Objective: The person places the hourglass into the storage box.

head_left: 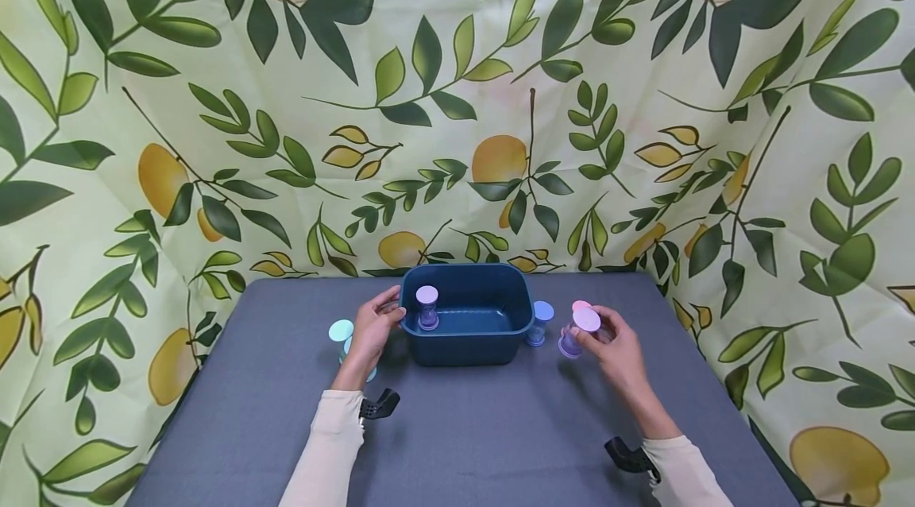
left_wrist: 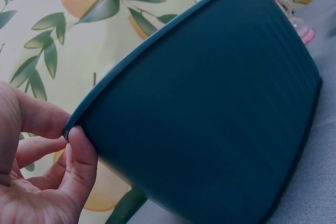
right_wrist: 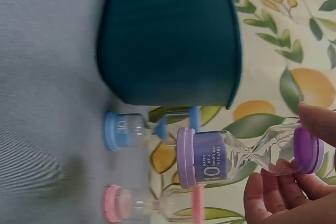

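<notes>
A dark teal tub (head_left: pixel 465 344) stands mid-table with one purple sand timer (head_left: pixel 427 307) upright inside at its left end. My left hand (head_left: pixel 391 315) pinches the tub's left rim; in the left wrist view the thumb (left_wrist: pixel 81 156) lies on the outer wall (left_wrist: pixel 210 103) and the fingers curl inside. To the tub's right, my right hand (head_left: pixel 589 332) grips a second purple-capped sand timer (head_left: pixel 577 330) by its top. In the right wrist view that timer (right_wrist: pixel 210 157) hangs above the table, held by my right hand (right_wrist: pixel 294 153).
A blue sand timer (head_left: pixel 539 322) stands against the tub's right side, with a pink one (head_left: pixel 581 305) behind the held timer. A mint sand timer (head_left: pixel 341 332) stands left of my left hand. The leaf-and-lemon cloth backdrop (head_left: pixel 457 94) rises behind the grey table (head_left: pixel 465 435).
</notes>
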Tool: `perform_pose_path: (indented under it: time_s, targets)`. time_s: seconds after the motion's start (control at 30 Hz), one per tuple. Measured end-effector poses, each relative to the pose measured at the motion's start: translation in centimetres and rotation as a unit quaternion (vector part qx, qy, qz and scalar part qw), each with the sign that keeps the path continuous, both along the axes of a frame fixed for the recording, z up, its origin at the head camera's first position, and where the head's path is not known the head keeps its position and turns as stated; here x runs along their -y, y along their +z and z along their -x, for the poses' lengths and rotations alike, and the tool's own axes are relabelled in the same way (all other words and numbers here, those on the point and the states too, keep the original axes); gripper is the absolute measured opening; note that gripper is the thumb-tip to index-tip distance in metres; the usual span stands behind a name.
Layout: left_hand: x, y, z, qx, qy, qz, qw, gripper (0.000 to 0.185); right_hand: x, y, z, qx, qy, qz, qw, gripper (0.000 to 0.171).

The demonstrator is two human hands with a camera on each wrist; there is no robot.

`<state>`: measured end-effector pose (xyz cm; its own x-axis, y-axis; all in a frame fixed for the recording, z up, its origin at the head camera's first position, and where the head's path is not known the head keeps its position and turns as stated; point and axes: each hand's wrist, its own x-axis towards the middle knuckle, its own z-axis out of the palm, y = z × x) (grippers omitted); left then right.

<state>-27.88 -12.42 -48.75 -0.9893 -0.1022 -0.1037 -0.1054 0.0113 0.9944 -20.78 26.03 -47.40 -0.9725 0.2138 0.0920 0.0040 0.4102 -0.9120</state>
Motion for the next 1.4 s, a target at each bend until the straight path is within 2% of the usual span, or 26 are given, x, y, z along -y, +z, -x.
perform_pose_path:
  time_s: [0.4, 0.87, 1.03, 1.23, 1.4]
  targets:
    - [0.0, -0.1, 0.1, -0.001, 0.000, -0.001, 1.0000, 0.049, 0.2, 3.3, 0.8, -0.052, 0.018, -0.036, 0.998, 0.054]
    - [0.0, -0.2, 0.0, -0.001, 0.004, 0.001, 1.0000, 0.049, 2.6, 5.9, 2.6, -0.065, 0.046, -0.004, 0.997, 0.057]
    - [-0.1, -0.2, 0.1, -0.003, 0.002, 0.000, 1.0000, 0.049, 3.9, 6.4, 3.1, -0.078, 0.070, 0.009, 0.994, 0.054]
    - [-0.1, -0.1, 0.0, 0.002, 0.002, 0.003, 1.0000, 0.049, 5.2, 7.1, 3.5, -0.098, 0.104, 0.000, 0.990, 0.054]
    - [0.0, 0.0, -0.1, 0.004, 0.005, 0.006, 1.0000, 0.049, 6.2, 7.6, 4.1, -0.093, 0.128, 0.001, 0.987, 0.054]
